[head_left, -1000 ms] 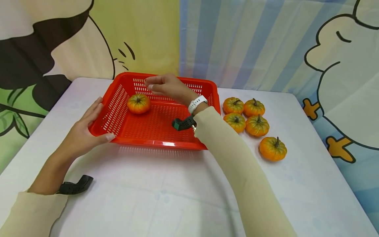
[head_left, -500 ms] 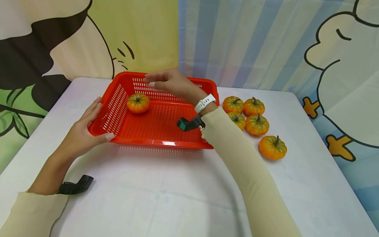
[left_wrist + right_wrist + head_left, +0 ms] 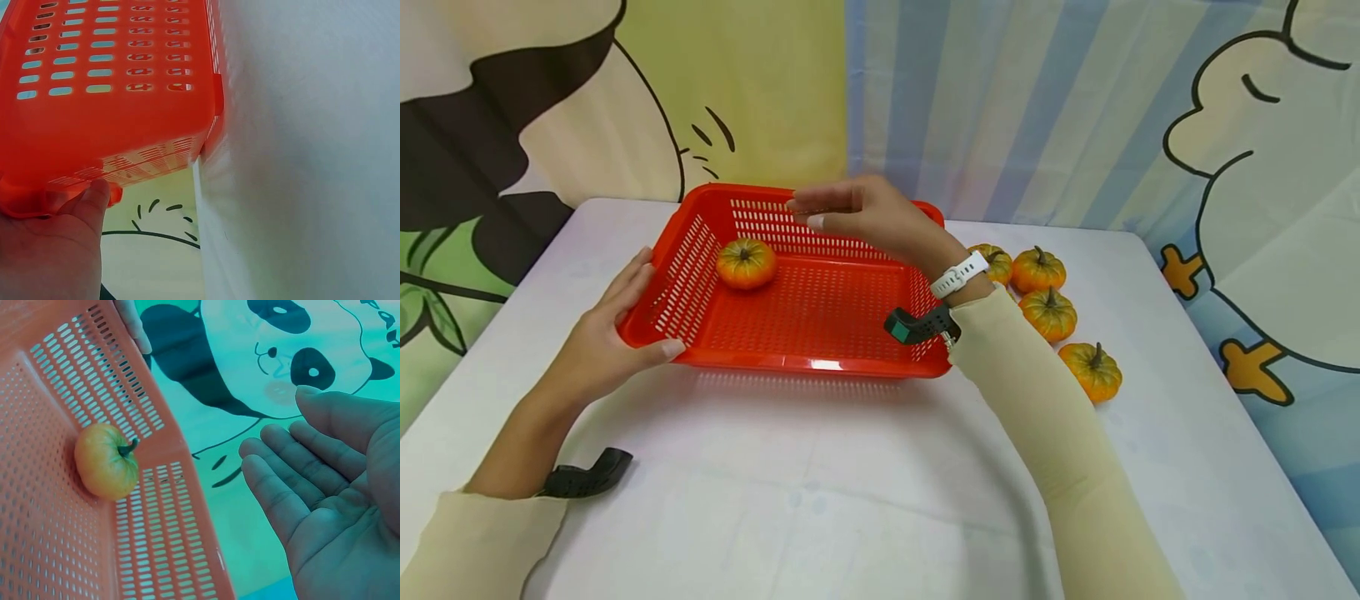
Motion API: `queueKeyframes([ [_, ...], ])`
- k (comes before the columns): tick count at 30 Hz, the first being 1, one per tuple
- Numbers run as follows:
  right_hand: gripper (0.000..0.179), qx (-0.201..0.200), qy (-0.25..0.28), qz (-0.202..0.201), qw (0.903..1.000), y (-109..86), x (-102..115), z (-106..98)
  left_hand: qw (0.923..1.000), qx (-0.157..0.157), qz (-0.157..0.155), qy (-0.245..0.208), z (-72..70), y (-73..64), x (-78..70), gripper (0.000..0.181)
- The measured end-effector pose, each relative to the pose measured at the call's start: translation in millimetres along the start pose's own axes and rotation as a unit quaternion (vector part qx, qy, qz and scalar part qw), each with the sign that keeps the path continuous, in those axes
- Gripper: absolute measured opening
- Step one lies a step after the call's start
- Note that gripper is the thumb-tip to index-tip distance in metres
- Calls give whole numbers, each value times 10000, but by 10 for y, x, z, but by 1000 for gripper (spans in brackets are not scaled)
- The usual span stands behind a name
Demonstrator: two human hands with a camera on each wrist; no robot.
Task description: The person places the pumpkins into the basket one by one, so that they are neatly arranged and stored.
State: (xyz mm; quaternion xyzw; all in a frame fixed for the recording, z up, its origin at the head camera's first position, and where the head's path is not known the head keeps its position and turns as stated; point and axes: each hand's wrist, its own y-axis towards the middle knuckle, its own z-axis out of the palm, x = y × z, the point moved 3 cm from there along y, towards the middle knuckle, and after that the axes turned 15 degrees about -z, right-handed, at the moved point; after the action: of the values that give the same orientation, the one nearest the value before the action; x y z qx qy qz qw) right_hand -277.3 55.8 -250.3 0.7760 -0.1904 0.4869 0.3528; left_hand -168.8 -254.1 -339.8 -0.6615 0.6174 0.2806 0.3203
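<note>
A red plastic basket (image 3: pixel 805 364) with slotted walls stands on the table, and one small orange pumpkin (image 3: pixel 746 264) lies inside it near the left wall. My left hand (image 3: pixel 601 348) grips the basket's left front corner, thumb on the front rim and fingers along the left side. In the left wrist view part of that hand (image 3: pixel 59 240) shows at the rim. Over the back right of the basket is my right hand (image 3: pixel 876 215), fingers extended and nothing in them. The right wrist view shows its bare palm (image 3: pixel 337 531), apart from the pumpkin (image 3: pixel 107 461).
Several more small pumpkins (image 3: pixel 1049 315) sit on the white table (image 3: pixel 820 500) to the right of the basket, partly hidden by my right forearm. One pumpkin (image 3: pixel 1093 372) lies nearer the front. A printed cloth (image 3: pixel 1000 108) hangs behind the table.
My right hand and forearm have moved to the right over the basket, now covering part of the pumpkin group. The left hand and the pumpkin in the basket have stayed put.
</note>
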Motion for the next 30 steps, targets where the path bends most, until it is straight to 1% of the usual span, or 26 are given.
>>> queueKeyframes([
  [2, 40, 19, -65, -75, 9999, -50, 22, -16, 10000, -6, 5, -5, -1, -4, 7, 100],
  [7, 40, 17, -151, -104, 9998, -173, 48, -72, 10000, 14, -16, -14, 14, -2, 10, 100],
  [13, 39, -104, -179, -196, 9996, -299, 70, -132, 10000, -24, 0, 12, 14, -8, 3, 100],
  [19, 38, -243, 95, -205, 9994, -494, 74, -217, 9999, -44, -64, 133, 6, -11, -5, 100],
  [21, 38, -351, 115, -156, 9992, -568, 51, -262, 9999, -44, -67, 127, 7, -18, -3, 100],
  [25, 36, -681, -20, -30, 9977, -722, -2, -369, 10000, -35, -25, 45, 12, -31, -4, 100],
  [30, 36, -1014, 9, -13, 9948, -883, -16, -481, 10000, -42, 27, 12, 7, -28, -10, 101],
])
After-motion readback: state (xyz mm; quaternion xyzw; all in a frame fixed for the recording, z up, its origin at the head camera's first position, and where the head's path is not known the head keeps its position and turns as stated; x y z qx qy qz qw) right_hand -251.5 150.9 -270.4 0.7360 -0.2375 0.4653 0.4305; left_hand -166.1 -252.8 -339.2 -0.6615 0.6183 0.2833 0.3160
